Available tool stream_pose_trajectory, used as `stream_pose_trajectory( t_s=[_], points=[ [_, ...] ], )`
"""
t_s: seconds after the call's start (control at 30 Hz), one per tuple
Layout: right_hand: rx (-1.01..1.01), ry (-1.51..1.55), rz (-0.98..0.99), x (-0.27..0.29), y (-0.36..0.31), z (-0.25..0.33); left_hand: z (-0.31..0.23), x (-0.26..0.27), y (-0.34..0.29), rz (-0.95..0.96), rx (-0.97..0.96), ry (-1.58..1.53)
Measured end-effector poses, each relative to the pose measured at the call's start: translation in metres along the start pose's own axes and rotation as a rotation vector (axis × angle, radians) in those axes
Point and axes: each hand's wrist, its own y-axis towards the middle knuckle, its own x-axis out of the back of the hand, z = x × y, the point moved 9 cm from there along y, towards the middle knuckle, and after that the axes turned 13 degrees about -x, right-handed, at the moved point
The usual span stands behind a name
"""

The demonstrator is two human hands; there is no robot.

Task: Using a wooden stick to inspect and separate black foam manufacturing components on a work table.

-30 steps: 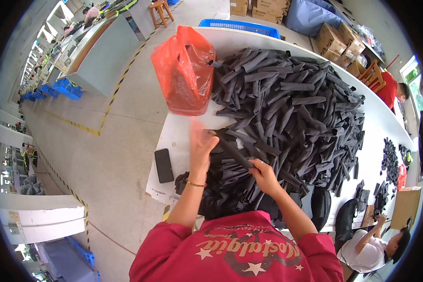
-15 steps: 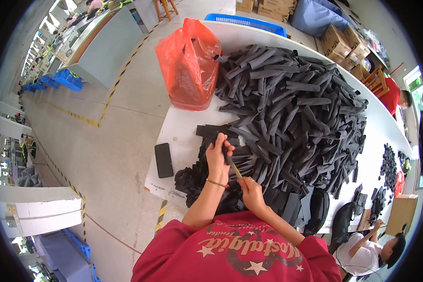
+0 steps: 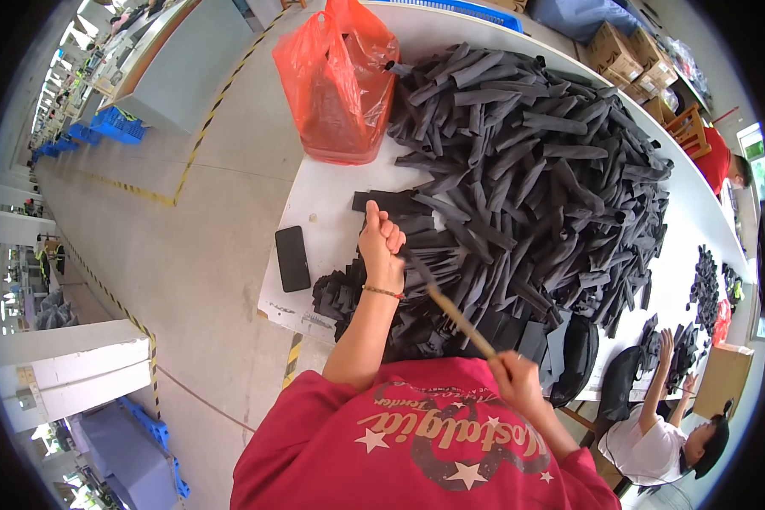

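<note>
My left hand [image 3: 382, 246] is closed, thumb up, on one end of a narrow black fabric tube [image 3: 420, 270]. The tube slants down to the right, onto the tip of a thin wooden stick [image 3: 466, 323]. Close to my shirt, my right hand [image 3: 518, 376] is wrapped round the stick's lower end, slightly blurred. Beyond both hands a large heap of black fabric tubes [image 3: 535, 178] covers the white table [image 3: 314, 200]. Bunched black pieces [image 3: 336, 299] lie beside my left wrist, and flat black pieces [image 3: 382, 201] lie just past that hand.
A black phone [image 3: 292, 259] lies near the table's left edge. An orange-red plastic bag [image 3: 338, 102] stands at the far left corner. Black padded pieces [image 3: 575, 365] lie right of my right arm. A co-worker in white [image 3: 646, 446] sits at lower right; another person [image 3: 716, 161] is farther off.
My right hand has moved down and right with the stick, baring much more of it. My left hand has shifted slightly up and left. The co-worker in white has raised an arm.
</note>
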Motion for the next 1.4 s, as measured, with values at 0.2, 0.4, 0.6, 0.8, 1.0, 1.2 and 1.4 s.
stream_pose_trajectory(
  t_s=[0.2, 0.4, 0.6, 0.8, 1.0, 1.2, 1.4],
  points=[
    [-0.022, 0.382, -0.225, -0.025, 0.097, 0.039, 0.033, 0.001, -0.024, -0.112, 0.025, 0.007],
    [-0.185, 0.585, -0.074, -0.025, 0.149, 0.013, 0.011, -0.066, -0.072, 0.614, -0.818, 0.765],
    [-0.159, 0.450, -0.109, 0.003, 0.179, 0.011, 0.068, -0.041, -0.098, 0.990, 0.308, 0.953],
    [-0.189, 0.519, -0.387, 0.051, 0.219, 0.020, 0.046, -0.065, -0.101, 0.892, 0.113, 0.846],
    [-0.220, 0.465, -0.482, 0.119, 0.283, -0.031, 0.016, -0.022, -0.041, 0.726, 0.235, 1.028],
    [-0.320, 0.770, -0.015, -0.015, 0.266, -0.015, 0.043, -0.045, -0.019, 0.868, 0.299, 0.940],
    [-0.267, 0.887, -0.631, 0.088, 0.290, -0.055, 0.055, -0.035, -0.043, 1.019, 0.411, 0.878]
  ],
)
